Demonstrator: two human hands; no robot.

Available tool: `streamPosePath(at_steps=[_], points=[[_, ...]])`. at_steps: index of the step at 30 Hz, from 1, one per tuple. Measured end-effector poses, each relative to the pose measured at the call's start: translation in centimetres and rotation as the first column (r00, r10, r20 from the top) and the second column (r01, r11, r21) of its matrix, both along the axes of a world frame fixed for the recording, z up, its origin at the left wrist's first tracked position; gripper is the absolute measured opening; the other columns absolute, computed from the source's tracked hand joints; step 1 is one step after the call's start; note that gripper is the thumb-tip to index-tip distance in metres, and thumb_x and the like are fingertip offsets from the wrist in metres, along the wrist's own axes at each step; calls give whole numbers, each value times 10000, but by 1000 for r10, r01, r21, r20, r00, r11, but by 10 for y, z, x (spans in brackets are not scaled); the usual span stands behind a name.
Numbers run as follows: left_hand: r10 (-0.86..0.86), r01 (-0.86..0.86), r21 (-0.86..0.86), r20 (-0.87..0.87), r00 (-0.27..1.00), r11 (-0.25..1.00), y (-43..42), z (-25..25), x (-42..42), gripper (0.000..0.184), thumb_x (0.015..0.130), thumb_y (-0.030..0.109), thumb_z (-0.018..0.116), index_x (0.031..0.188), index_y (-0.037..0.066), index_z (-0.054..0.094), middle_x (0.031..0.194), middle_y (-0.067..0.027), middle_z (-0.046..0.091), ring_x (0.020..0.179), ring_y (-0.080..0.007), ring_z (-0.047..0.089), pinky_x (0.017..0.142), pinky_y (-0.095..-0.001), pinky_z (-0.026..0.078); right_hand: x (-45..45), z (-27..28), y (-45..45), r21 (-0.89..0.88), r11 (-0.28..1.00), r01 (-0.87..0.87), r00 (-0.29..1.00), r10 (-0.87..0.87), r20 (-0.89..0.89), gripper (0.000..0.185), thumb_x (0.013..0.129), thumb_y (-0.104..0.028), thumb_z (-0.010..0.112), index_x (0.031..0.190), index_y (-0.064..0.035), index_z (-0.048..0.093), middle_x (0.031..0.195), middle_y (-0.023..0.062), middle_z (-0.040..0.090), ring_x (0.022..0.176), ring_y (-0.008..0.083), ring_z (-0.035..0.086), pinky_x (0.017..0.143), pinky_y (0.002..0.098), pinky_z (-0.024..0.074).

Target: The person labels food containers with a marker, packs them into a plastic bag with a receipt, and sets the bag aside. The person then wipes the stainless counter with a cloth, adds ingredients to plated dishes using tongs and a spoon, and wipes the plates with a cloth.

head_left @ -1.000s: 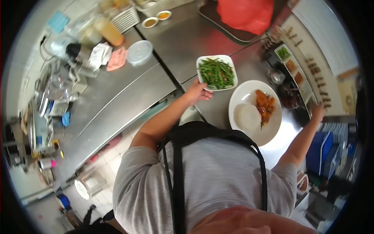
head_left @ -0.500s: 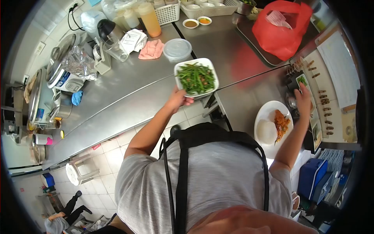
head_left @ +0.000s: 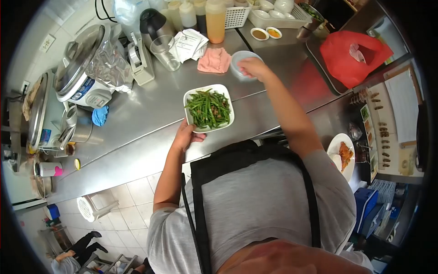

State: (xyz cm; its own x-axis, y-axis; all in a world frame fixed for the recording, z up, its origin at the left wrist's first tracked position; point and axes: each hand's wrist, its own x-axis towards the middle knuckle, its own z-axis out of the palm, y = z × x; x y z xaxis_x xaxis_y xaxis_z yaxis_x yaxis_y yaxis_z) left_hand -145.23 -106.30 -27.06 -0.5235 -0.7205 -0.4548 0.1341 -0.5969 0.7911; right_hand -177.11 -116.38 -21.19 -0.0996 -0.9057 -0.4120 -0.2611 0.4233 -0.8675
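My left hand (head_left: 186,136) grips the near-left edge of a square white dish (head_left: 231,119), fingers underneath. Cooked green beans (head_left: 207,108) with small brown bits fill the dish, which is held level over the steel counter's front part. Farther back, my right hand (head_left: 254,68) reaches across to a round clear plastic container (head_left: 238,58) with a pale lid. Its fingers are curled at the container's near side and partly cover it. Beside the container, to the left, lies a folded pink cloth (head_left: 214,60).
Squeeze bottles (head_left: 215,23), a glass (head_left: 165,52) and a rice cooker (head_left: 86,86) line the back left. Two small sauce dishes (head_left: 260,34) sit behind the container. A red plastic bag (head_left: 351,59) rests on a dark tray; an oval plate (head_left: 350,145) with food is at right.
My right hand has moved from the small tray of garnishes at right to the plastic container. My left hand has brought the bean dish to the left. The view has shifted too.
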Motion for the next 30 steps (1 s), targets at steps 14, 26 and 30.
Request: streamPosePath(at_steps=[14,26,30], points=[[-67,100,177,-185,980,979,-15,-1,13,413,823,122,416,1188,123,224,932,-140,533,686,-218,584,581,-319,500,64,-86,-103,-221,974,-59,670,-125,-732,277,665,-246,583,829,-23,576,801,123,598,731,239,578,643,334,453],[-101,106,-49,98,990,993,-17,2,15,401,738,34,354,1139,45,360,851,-120,566,574,-170,588,492,-226,491,14,65,-23,-470,841,266,946,-133,297,149,772,-167,552,830,-31,557,699,-8,554,571,67,470,540,203,398],[-68,83,-107,135,988,991,-16,9,23,401,779,96,344,1176,45,364,814,-102,569,529,-138,569,448,-204,471,20,57,-7,-421,907,2,994,-50,-102,182,758,-204,549,835,-42,581,714,30,577,670,105,536,593,222,421]])
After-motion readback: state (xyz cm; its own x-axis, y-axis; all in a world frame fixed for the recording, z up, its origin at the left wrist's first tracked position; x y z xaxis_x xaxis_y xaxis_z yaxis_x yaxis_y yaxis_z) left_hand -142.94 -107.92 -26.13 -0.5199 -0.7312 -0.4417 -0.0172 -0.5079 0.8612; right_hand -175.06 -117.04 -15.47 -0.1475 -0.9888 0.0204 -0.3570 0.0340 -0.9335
